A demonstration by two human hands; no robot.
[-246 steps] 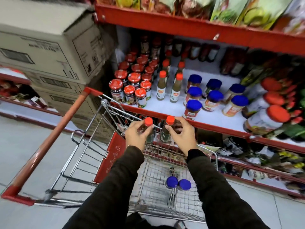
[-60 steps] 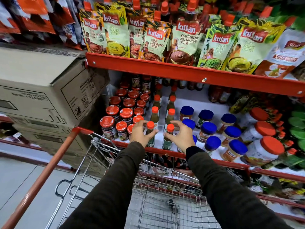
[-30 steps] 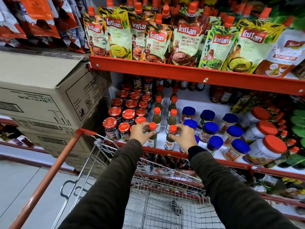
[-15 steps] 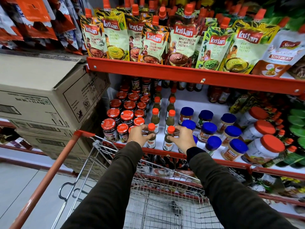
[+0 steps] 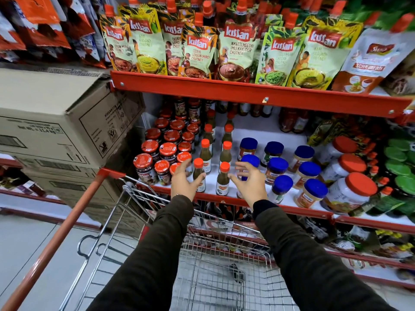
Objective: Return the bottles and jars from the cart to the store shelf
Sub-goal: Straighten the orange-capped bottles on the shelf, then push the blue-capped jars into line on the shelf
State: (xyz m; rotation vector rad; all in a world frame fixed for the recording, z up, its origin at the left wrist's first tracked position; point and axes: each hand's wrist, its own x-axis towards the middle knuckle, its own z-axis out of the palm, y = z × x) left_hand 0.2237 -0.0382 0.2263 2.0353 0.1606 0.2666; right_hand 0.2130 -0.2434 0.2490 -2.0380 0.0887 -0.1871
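Two slim green sauce bottles with orange caps stand upright at the front of the white shelf [image 5: 253, 133], the left bottle [image 5: 199, 176] and the right bottle [image 5: 223, 181]. My left hand [image 5: 185, 179] is open just left of the left bottle, its thumb close to the glass. My right hand [image 5: 250, 182] is open just right of the right bottle, fingers spread. More of the same bottles stand in two rows behind. The wire cart [image 5: 215, 261] sits below my arms; its visible floor shows no bottles.
Red-lidded jars [image 5: 167, 151] crowd the shelf's left side and blue-lidded jars [image 5: 277, 167] its right. Large white jars with red lids [image 5: 350, 191] stand far right. Chutney pouches [image 5: 197, 52] fill the shelf above. Stacked cardboard boxes [image 5: 56, 122] stand left of the cart's red handle [image 5: 67, 232].
Both hands held the two bottles at the shelf's front edge half a second ago; now they have let go and drawn slightly apart, and the bottles stand by themselves.
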